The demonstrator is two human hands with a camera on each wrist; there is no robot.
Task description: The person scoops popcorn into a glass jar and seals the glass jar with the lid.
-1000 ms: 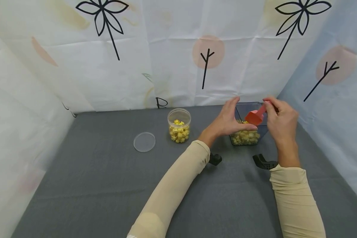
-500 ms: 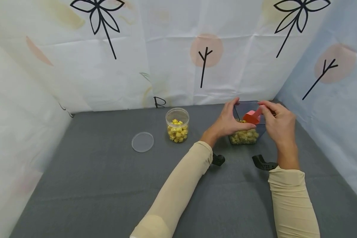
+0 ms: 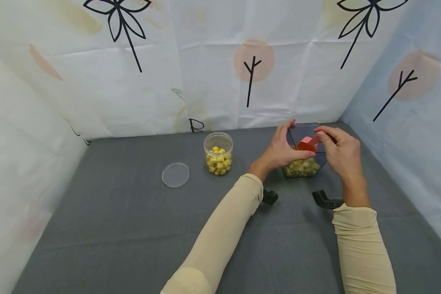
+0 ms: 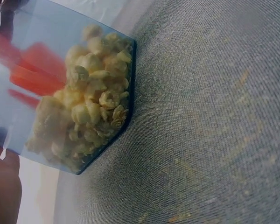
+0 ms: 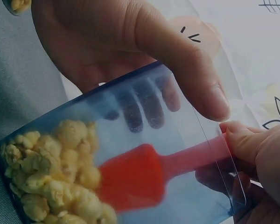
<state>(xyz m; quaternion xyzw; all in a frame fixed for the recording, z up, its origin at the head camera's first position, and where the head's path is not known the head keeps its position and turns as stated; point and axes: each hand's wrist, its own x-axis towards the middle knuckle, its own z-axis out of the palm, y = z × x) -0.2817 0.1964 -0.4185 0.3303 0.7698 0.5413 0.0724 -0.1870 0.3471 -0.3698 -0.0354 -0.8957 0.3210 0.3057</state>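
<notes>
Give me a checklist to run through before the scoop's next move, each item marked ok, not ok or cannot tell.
1. Scoop held: ok, the right hand pinches its handle.
2. Bin steadied: ok, the left hand holds its side.
3. Popcorn left in the bin: ok, a heap lies in it.
4. Scoop clear of the bin: not ok, its head is inside, by the popcorn.
5. Scoop loaded: cannot tell, its hollow does not show clearly.
6. Jar open: ok, it stands upright, the lid lying beside it on the table.
</notes>
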